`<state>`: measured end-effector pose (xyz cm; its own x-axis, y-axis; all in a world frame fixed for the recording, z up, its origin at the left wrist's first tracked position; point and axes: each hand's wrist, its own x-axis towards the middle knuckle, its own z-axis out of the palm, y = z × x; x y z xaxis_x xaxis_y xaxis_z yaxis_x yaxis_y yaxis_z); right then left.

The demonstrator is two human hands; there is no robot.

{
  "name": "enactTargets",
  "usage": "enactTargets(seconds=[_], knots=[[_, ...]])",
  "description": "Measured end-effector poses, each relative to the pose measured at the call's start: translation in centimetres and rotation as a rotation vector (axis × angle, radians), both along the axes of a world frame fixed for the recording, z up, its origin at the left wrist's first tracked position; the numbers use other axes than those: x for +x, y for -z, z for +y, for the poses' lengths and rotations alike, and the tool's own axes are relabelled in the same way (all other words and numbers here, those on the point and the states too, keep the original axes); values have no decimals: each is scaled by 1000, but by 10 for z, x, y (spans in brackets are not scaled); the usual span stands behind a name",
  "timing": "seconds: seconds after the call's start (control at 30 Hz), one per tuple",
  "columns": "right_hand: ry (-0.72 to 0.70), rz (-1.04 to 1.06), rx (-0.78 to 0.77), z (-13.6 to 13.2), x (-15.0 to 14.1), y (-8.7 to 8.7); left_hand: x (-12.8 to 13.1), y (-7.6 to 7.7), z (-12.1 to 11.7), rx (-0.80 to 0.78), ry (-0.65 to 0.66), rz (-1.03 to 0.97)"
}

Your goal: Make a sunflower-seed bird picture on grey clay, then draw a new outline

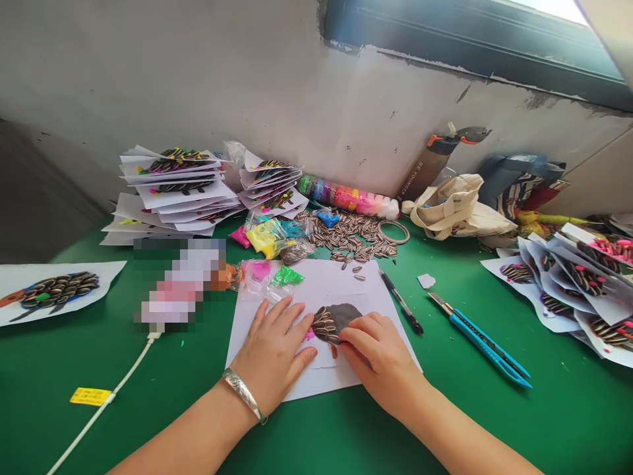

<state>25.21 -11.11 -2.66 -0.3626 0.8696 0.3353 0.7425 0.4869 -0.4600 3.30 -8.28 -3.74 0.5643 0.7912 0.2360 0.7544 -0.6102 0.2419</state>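
A white sheet of paper [326, 280] lies before me, carrying a dark grey clay shape [347, 313]. Striped sunflower seeds [324, 326] cover the left part of the clay in overlapping rows. Bits of pink clay [310, 335] and brown clay [334, 351] sit at its edges. My left hand [271, 349] rests flat on the paper, fingers spread, its fingertips beside the seeded end. Thumb and fingers of my right hand [383, 353] are pinched together at the clay's lower right edge; whatever is between them is hidden.
Behind the paper lie loose sunflower seeds [346, 234], clay packets [264, 236] and a tape ring [394, 231]. To the right are a pen [400, 302] and a blue utility knife [487, 343]. Stacked seed pictures [182, 188] stand left; more [568, 284] lie right. A white cable [131, 376] runs left.
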Motion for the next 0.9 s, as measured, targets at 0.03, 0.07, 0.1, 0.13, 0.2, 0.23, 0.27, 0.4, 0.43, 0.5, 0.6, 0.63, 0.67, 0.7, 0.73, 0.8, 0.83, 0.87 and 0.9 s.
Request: enactTargets(seconds=[0.03,0.07,0.1,0.13,0.2,0.23,0.27,0.4,0.43,0.5,0.6,0.63,0.67,0.7,0.73,0.8,0.83,0.87,0.9], knots=[[-4,-1,2,0,-1,0,0,0,0,-1,0,0],[-6,-1,7,1,-1,1,0,0,0,-2,2,-2],[-6,-2,16,1,-2,1,0,0,0,-2,3,-6],[-5,-2,26,2,-2,2,0,1,0,-1,3,-11],[-3,-9,43,3,-2,2,-1,1,0,0,2,-17],[-4,-18,44,3,-2,2,0,2,0,0,1,-16],[-6,-29,42,4,-3,2,0,2,0,0,0,-13],[-3,-74,25,4,-5,1,0,2,0,6,4,-5],[-1,-84,21,4,-6,1,0,2,0,9,3,-5],[-2,-102,11,4,-7,1,0,2,0,12,1,-3],[3,-111,5,3,-8,1,0,2,0,15,0,5],[10,-106,7,3,-8,1,0,1,0,15,1,8],[18,-96,10,3,-8,1,0,1,0,13,3,11],[29,-84,13,3,-7,2,0,1,0,11,6,15],[40,-70,16,2,-7,2,0,1,0,9,9,17],[54,-47,15,2,-6,2,-1,1,0,4,11,22],[57,-37,13,1,-6,2,-1,1,0,4,10,23],[59,-28,9,1,-5,3,-1,1,1,4,10,25],[60,-18,7,1,-5,3,-1,1,1,5,10,28]])
